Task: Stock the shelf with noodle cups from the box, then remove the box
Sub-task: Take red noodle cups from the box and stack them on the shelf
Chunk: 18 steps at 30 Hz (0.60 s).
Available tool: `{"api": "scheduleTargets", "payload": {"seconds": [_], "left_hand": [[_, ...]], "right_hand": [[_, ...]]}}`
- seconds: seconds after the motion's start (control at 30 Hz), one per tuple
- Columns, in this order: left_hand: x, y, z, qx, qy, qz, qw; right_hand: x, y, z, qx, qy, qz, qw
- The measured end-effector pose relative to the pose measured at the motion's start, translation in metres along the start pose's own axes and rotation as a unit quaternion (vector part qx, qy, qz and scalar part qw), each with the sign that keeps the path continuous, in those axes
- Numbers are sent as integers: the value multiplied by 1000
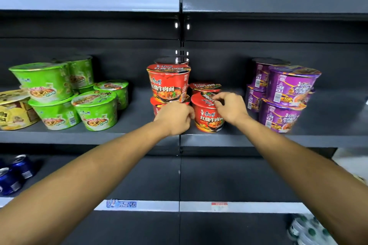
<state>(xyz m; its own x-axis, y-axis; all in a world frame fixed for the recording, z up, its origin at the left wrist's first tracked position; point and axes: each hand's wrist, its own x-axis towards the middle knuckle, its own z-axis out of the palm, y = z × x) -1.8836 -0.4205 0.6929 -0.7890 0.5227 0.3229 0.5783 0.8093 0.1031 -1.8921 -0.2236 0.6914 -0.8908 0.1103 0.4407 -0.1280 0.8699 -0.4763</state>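
Several red noodle cups stand in the middle of the grey middle shelf (89,135). A stacked pair is on the left, its upper cup (169,83) in full view, and another cup (205,86) sits behind on the right. My right hand (229,107) curls its fingers over the lid rim of the front right red noodle cup (209,117). My left hand (175,117) is curled against that cup's left side and hides most of the lower cup of the stack. No box is in view.
Green noodle cups (95,111) are stacked at the shelf's left, with a yellow one (14,111) at the far left. Purple cups (288,89) are stacked to the right. Blue cans (14,175) stand on the lower shelf at left, and bottles (306,230) sit bottom right.
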Motion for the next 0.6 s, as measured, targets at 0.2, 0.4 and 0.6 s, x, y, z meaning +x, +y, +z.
{"api": "scheduleTargets", "payload": {"seconds": [0.2, 0.4, 0.6], "left_hand": [[-42, -9, 17, -29, -78, -66, 994], [-64, -26, 22, -30, -173, -128, 976], [-89, -25, 29, -38, -212, -170, 962]], "right_hand": [[-48, -16, 16, -15, 8, -76, 997], [-63, -32, 26, -13, 17, -133, 991], [-90, -43, 43, 51, -173, -127, 975]]}}
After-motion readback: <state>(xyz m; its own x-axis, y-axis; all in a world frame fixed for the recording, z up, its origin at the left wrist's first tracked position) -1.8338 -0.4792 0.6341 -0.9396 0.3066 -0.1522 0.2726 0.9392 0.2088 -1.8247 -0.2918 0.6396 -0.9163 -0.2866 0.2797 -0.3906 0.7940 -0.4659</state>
